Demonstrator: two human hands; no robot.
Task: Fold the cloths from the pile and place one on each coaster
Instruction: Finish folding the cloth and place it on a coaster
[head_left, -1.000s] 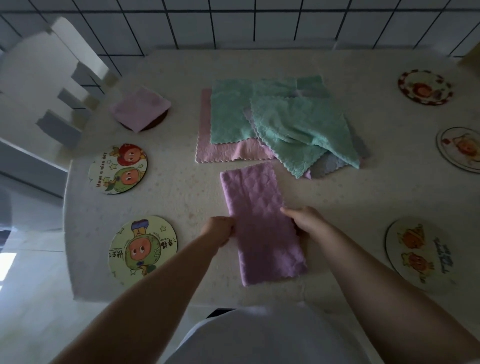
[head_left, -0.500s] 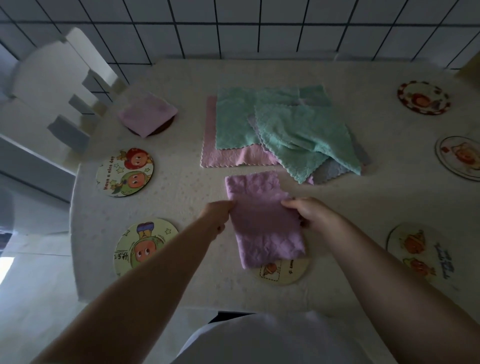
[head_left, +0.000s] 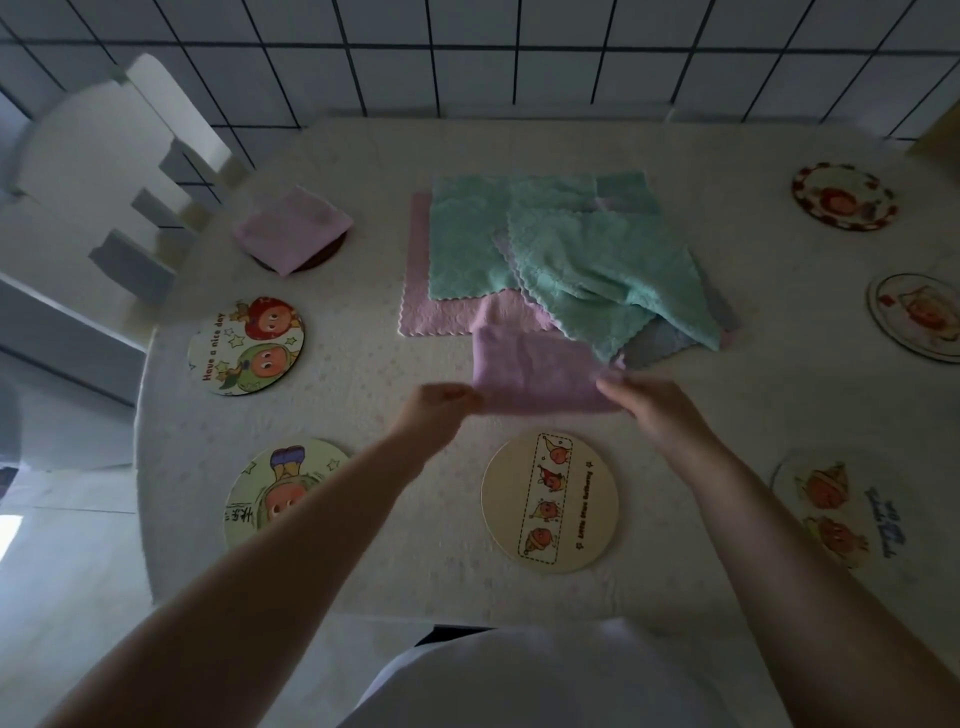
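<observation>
From where I sit, starting at the far left, one folded pink cloth (head_left: 292, 228) already lies on a dark coaster (head_left: 324, 255), so that place is served. Below it on the surface (head_left: 363, 395) the "Have a nice day" coaster (head_left: 246, 345) is bare, and so is the coaster at the near left edge (head_left: 287, 491). My left hand (head_left: 439, 408) pinches the left end of the lilac cloth (head_left: 537, 376), fingers curled on it; my right hand (head_left: 644, 402) pinches the other end. I judge the cloth lifted between them, mid-fold, though blur keeps me from saying whether its far edge touches the pile. Just below it, the cream coaster with the strip of figures (head_left: 550, 501) is empty, and I judge it the likeliest target. Behind sits the pile (head_left: 571, 260): teal cloths over a pink one, grey showing at the right, none folded. Further right, the coaster at the near right (head_left: 831, 506), the one at the right edge (head_left: 917, 317) and the red-rimmed far coaster (head_left: 844, 196) all hold nothing. So one of seven visible coasters is covered and a second cloth is in hand. There are no containers in view.
</observation>
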